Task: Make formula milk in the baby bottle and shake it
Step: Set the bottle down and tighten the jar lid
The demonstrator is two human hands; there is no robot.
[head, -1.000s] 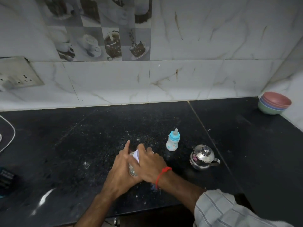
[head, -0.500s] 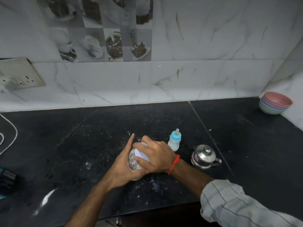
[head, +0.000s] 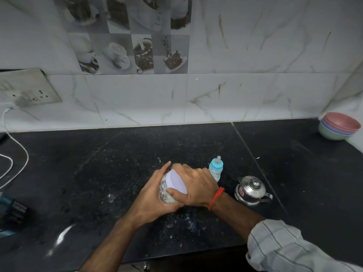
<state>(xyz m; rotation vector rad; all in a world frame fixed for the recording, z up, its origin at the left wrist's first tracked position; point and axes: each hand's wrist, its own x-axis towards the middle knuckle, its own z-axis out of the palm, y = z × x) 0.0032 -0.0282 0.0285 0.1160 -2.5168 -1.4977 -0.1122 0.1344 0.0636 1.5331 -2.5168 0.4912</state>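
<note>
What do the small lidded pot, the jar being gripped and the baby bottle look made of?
Lidded pot: polished steel by its mirror glare. Jar: clear, glass or plastic, white lid likely plastic; left hand holds the body, right hand the lid. Baby bottle: translucent plastic, matte blue collar, probably.

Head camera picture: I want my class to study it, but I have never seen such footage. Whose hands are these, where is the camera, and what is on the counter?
The camera sits on a person's head, looking down at their own two bare hands; there is no machine. The left hand grips a clear jar, tilted, while the right hand wraps its fingers around the jar's white lid. On the black counter stand a small baby bottle with a blue collar, a lidded steel pot, and stacked bowls in the far right corner.
</note>
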